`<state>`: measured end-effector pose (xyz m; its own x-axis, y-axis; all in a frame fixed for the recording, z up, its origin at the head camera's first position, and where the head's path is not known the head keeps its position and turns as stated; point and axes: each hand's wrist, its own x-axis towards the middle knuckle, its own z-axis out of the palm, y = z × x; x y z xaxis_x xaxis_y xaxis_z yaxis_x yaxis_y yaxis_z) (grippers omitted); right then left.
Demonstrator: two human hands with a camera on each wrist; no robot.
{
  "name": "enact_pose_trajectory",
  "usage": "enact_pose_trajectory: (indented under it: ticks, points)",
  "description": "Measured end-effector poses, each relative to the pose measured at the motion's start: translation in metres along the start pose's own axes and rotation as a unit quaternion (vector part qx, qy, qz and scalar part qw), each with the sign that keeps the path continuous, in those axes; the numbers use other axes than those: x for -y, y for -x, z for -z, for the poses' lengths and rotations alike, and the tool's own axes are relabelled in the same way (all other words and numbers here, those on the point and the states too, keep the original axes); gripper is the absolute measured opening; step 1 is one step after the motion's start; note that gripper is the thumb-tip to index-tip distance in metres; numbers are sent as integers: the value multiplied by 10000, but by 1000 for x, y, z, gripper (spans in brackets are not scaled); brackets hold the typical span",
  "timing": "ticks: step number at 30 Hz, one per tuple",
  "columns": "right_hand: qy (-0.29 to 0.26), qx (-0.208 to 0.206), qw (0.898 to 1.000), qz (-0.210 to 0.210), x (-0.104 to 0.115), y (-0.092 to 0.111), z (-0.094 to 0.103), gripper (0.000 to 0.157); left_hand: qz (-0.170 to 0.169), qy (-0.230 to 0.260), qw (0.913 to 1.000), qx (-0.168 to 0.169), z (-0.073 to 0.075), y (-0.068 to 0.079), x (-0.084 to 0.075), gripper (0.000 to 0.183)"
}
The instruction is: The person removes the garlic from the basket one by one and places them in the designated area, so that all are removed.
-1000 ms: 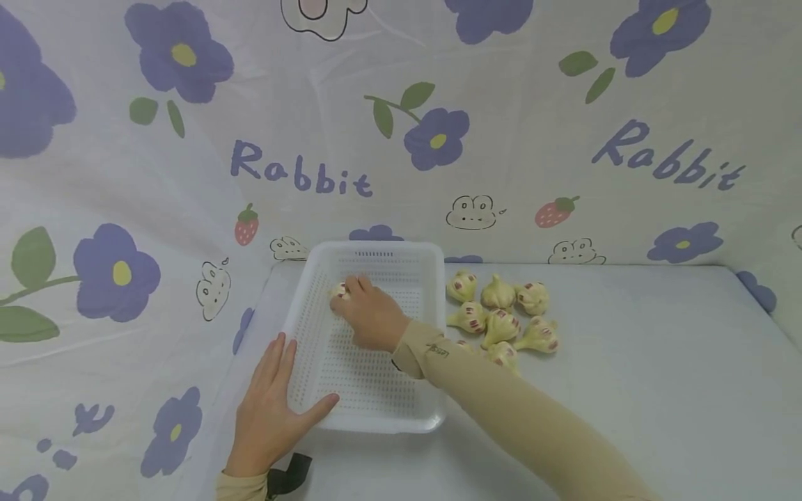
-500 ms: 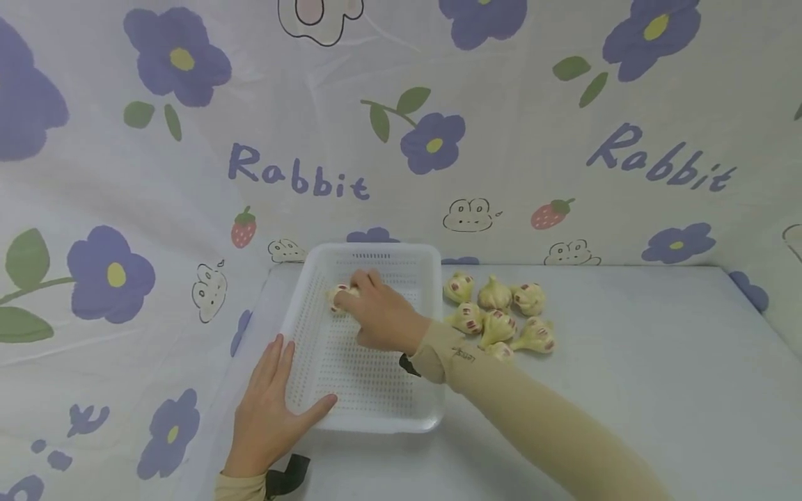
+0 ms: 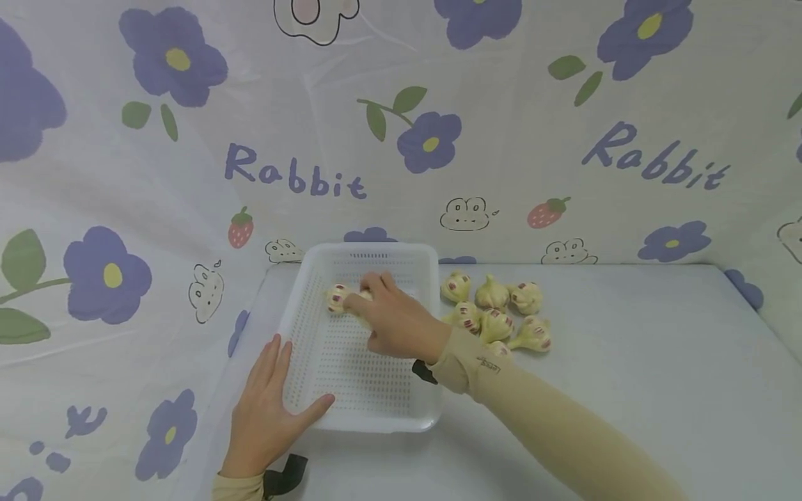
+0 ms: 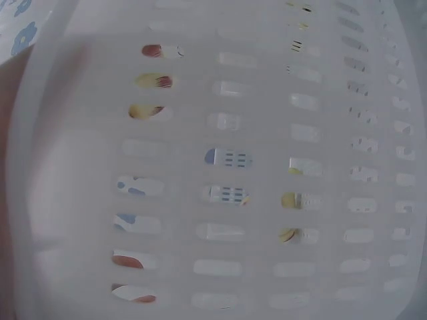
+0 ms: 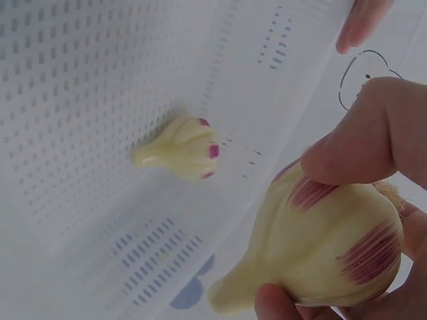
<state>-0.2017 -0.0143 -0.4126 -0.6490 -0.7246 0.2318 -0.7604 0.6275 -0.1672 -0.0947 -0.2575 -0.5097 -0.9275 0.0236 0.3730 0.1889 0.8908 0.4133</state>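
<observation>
A white slotted plastic basket [image 3: 370, 421] stands on the table. My left hand [image 3: 266, 417] rests against its left side, fingers straight along the wall and thumb reaching over the near rim. Inside the basket lies one garlic bulb [image 5: 180, 147] with purple patches, its stem on the slotted floor. My right hand [image 3: 401, 320] is over the basket and grips another garlic bulb [image 5: 320, 247] between thumb and fingers; the head view mostly hides that bulb behind the hand. The left wrist view shows only the basket wall [image 4: 180, 167] close up, with bits of colour through its slots.
Several garlic bulbs [image 3: 495, 323] lie grouped on the white table [image 3: 639, 362] just right of the basket, partly behind the right sleeve [image 3: 532, 410]. A flower-printed cloth [image 3: 514, 160] hangs behind and to the left.
My right hand has moved right and slightly toward me inside the basket, uncovering the garlic bulb at its left. My left hand has stayed on the basket.
</observation>
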Motion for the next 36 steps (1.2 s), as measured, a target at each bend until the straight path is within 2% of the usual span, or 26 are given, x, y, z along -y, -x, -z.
enact_pose_trajectory:
  ticks: [9, 14, 21, 27, 36]
  points:
    - [-193, 25, 9997, -167, -5, 16, 6, 61, -24, 42, 10000, -56, -2, -1, -1, 111]
    - [-304, -164, 9992, -180, -10, 29, 11, 58, -26, 61, 10000, -45, -2, -2, -1, 111]
    - [-477, -489, 9977, 20, -15, 44, 14, 58, 138, 3, 9998, 129, 2, 1, -1, 110]
    - [-546, -452, 9969, -338, -23, 56, 13, 61, 171, 1, 9997, 146, 3, 0, -1, 110]
    - [-493, -775, 9943, -536, -37, 79, 16, 58, 171, -24, 9997, 173, 1, -1, -3, 110]
